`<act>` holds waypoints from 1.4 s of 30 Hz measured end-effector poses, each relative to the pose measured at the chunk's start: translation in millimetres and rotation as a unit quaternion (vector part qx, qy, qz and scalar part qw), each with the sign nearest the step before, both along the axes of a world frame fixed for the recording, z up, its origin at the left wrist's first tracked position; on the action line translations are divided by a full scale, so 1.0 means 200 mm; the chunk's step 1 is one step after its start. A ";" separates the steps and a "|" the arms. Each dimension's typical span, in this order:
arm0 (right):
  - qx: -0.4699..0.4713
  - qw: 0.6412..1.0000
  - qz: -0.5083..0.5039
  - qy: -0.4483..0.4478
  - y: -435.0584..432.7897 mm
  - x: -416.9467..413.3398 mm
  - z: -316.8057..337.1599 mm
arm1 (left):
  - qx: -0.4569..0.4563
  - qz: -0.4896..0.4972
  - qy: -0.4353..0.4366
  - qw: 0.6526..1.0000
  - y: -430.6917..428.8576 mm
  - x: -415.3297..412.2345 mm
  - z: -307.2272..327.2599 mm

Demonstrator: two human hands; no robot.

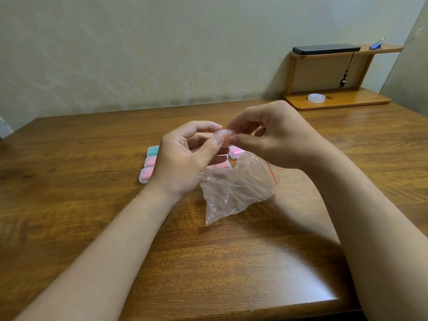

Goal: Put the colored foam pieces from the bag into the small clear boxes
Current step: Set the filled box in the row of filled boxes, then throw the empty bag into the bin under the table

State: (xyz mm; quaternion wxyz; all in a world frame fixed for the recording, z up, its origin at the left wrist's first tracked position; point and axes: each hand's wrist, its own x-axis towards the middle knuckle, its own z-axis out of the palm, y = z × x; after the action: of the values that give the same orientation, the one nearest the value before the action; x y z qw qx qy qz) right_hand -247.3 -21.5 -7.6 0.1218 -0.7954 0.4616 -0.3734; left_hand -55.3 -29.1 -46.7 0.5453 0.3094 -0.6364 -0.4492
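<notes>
Above the table's middle, my left hand point(185, 156) and my right hand point(271, 137) both pinch one small clear box point(225, 136) with an orange-pink foam piece inside. Below them a crumpled clear zip bag point(236, 188) with a red seal line lies on the wooden table point(81, 181). Behind my left hand sit several more small clear boxes: a teal-filled box point(152, 150), two pink-filled boxes point(149, 162) point(146, 174), and another pink box point(236, 151) to the right. More boxes are partly hidden under my hands.
At the back right a wooden desk shelf point(335, 100) holds a roll of clear tape point(316, 98), a black phone point(326, 49) with a hanging strap, and blue clips point(376, 45). A pale wall runs behind the table.
</notes>
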 end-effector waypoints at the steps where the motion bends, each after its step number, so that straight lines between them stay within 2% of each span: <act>1: 0.007 1.000 0.002 -0.004 0.00 0.00 0.00 | -0.002 0.000 -0.001 1.000 0.00 0.00 0.00; 7: 0.070 0.997 0.000 -0.015 0.00 -0.02 0.00 | 0.004 -0.012 -0.037 0.999 0.01 -0.01 0.00; 11: 0.097 0.993 -0.048 -0.055 -0.01 -0.07 0.01 | 0.014 0.032 -0.064 0.997 0.01 -0.03 -0.02; 17: 0.145 0.983 -0.093 0.057 -0.04 -0.11 -0.04 | -0.017 -0.030 -0.193 0.981 0.03 -0.03 -0.06; 21: 0.149 0.981 -0.104 0.072 -0.05 -0.10 -0.07 | -0.040 -0.049 -0.240 0.969 0.04 -0.03 -0.06; 28: 0.140 0.976 -0.089 0.141 -0.06 -0.06 -0.09 | -0.047 -0.048 -0.269 0.961 0.05 -0.02 -0.04; 38: 0.144 0.972 -0.098 0.160 -0.07 -0.05 -0.11 | -0.054 -0.037 -0.259 0.964 0.05 -0.02 -0.04; 42: 0.150 0.972 -0.099 0.149 -0.06 -0.05 -0.10 | -0.076 -0.012 -0.211 0.975 0.04 -0.02 -0.06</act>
State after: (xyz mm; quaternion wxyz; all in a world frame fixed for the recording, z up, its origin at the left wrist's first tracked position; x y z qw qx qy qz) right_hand -258.2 -33.5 -27.4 0.1320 -0.7651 0.6018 -0.1869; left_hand -59.7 -21.6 -58.5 0.4155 0.3471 -0.7729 -0.3310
